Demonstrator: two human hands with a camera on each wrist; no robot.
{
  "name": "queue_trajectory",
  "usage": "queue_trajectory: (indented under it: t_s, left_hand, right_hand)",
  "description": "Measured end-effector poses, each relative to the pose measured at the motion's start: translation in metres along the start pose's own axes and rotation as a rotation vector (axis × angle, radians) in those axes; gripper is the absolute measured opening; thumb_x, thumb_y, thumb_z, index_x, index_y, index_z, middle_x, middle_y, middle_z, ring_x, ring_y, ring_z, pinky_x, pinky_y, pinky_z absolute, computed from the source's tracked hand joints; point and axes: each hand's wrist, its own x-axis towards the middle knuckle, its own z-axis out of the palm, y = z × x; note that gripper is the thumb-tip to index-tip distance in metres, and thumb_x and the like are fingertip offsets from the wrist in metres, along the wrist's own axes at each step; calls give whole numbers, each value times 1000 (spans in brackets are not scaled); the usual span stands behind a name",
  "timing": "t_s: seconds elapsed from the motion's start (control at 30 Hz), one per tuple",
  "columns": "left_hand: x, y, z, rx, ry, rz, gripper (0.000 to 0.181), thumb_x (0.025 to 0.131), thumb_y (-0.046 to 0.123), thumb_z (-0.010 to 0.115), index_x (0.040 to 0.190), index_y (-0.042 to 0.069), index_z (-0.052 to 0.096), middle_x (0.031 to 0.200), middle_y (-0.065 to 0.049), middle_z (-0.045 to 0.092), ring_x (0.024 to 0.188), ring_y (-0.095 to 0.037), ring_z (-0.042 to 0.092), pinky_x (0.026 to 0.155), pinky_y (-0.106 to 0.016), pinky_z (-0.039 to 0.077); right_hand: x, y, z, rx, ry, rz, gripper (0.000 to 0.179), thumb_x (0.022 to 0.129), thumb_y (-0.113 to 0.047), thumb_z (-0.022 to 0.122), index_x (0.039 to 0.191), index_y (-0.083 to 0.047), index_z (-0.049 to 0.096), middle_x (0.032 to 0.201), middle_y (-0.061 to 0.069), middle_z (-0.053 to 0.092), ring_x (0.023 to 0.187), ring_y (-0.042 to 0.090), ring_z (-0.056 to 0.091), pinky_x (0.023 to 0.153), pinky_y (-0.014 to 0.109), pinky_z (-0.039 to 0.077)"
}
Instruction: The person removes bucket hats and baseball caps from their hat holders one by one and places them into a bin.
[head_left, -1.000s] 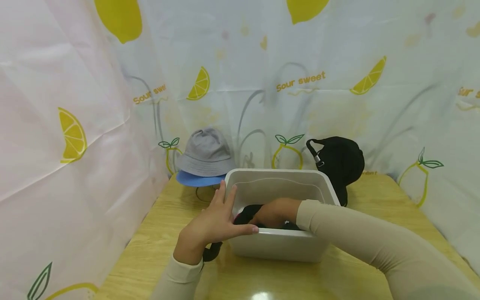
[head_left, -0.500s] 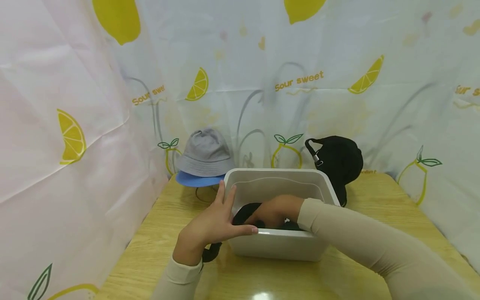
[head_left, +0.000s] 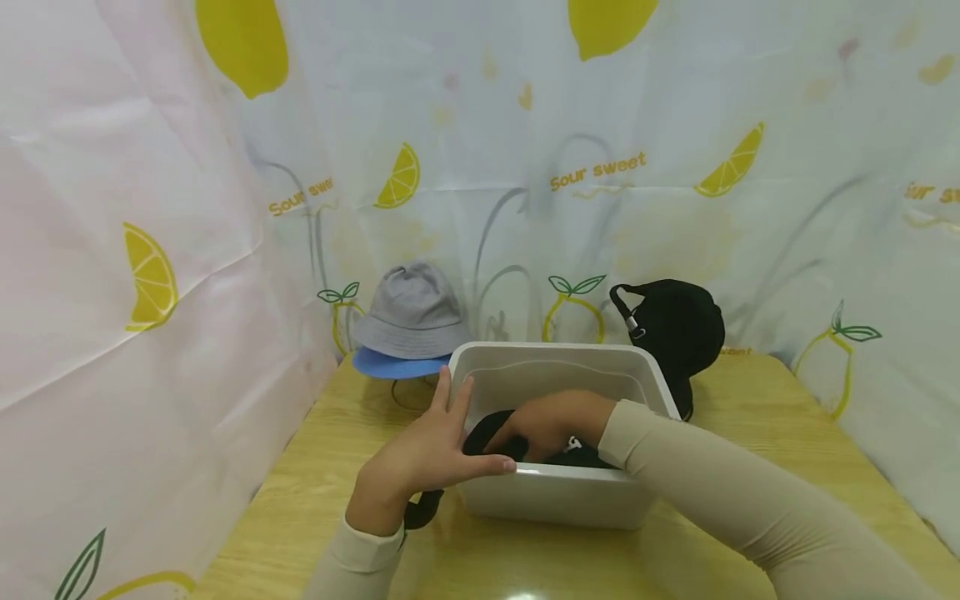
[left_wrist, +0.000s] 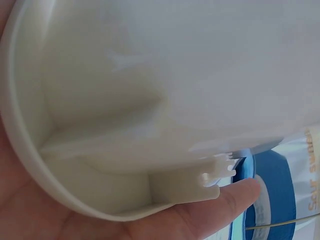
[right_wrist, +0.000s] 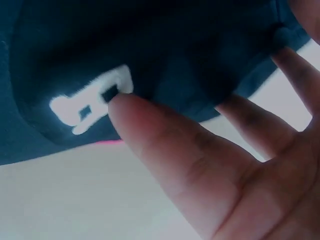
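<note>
My left hand (head_left: 412,454) lies against the near left corner of a white plastic bin (head_left: 555,500), fingers spread and straight, thumb along the front rim. The left wrist view shows the bin's corner (left_wrist: 110,185) against the palm. Inside the bin, my right hand (head_left: 558,421) holds a black cap (head_left: 489,427). In the right wrist view, the thumb (right_wrist: 150,125) presses a white embroidered letter (right_wrist: 92,102) on the cap's dark cloth, and the other fingers pass behind its edge. The bin's near wall hides the lower part of the cap.
Behind the bin to the left, a grey bucket hat (head_left: 412,308) sits over a blue hat (head_left: 397,365) on a wire stand (head_left: 408,393). A black cap with a strap buckle (head_left: 678,329) stands at the back right. The wooden table (head_left: 315,475) meets lemon-print cloth walls.
My right hand has shifted slightly to the right inside the bin, and more of the white letter shows beside it. The pink edge has gone from the head view. My left hand stays put.
</note>
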Motion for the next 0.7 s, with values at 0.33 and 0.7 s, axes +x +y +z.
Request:
queue_trajectory:
  t_s: [0.33,0.7]
  left_hand:
    - [2,-3,0,2,-15,-27,133,72,87,69,168,24,2,171,-13,-22,95,-6,69,90,-37,57]
    - [4,-4,2,14,-11,-26,135,70,90,67,168,22,3,172,-15,-19,89,-1,67,81,-30,57]
  right_hand:
    - [-10,9,-15,35,96,45,54,92,-28,79,144,-26,64,137,-5,68,121,14,63,108,37,49]
    - [-30,13,-32,107,236,-46,53,93,-22,77,144,-23,63,140,-1,67,117,17,65,102,39,52]
